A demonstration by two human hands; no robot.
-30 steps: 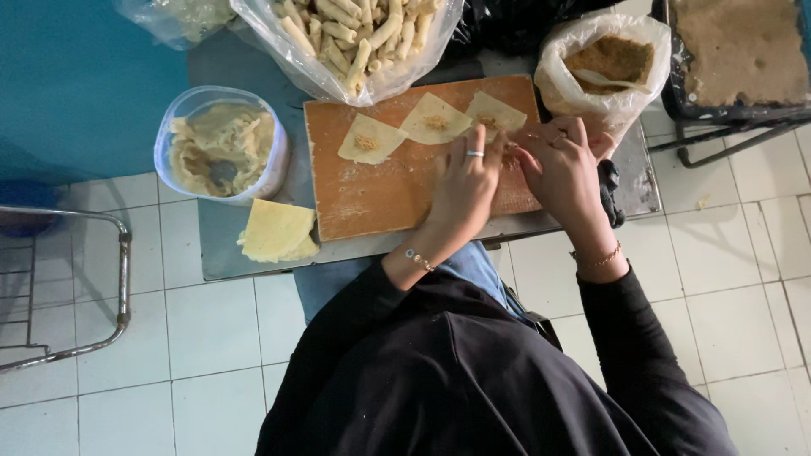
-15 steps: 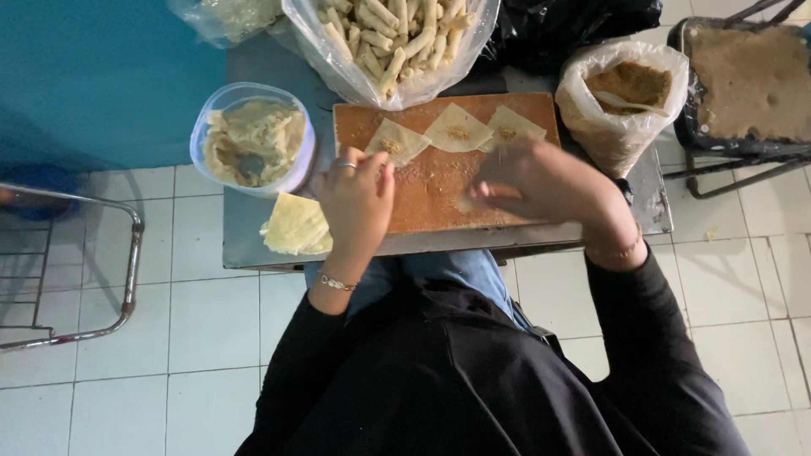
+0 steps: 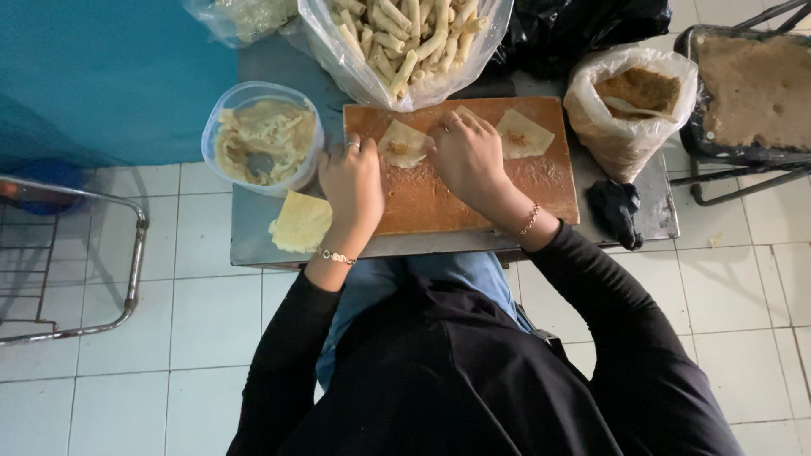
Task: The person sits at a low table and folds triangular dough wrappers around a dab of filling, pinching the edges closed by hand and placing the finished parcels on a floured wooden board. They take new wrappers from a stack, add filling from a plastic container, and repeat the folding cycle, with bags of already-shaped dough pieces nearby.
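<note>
On a wooden board (image 3: 422, 203) lie thin pale pastry wrappers with a bit of filling, one at the left (image 3: 402, 143) and one at the right (image 3: 522, 135). My left hand (image 3: 353, 181) rests on the board's left edge, fingers next to the left wrapper, holding nothing I can see. My right hand (image 3: 470, 156) lies palm-down over the middle of the board, its fingers touching the left wrapper's right edge and covering a middle wrapper. Both wrists carry bracelets.
A clear tub (image 3: 262, 139) of pale filling stands left of the board, a stack of wrappers (image 3: 301, 223) below it. A plastic bag of rolled pastries (image 3: 401, 38) lies behind the board, a bag of brown crumbs (image 3: 634, 105) at right, a dark cloth (image 3: 615, 211), a metal rack (image 3: 76, 253) far left.
Both hands have shifted left along the board. My right hand went from the right wrapper to the left and middle ones; my left hand sits by the board's left edge.
</note>
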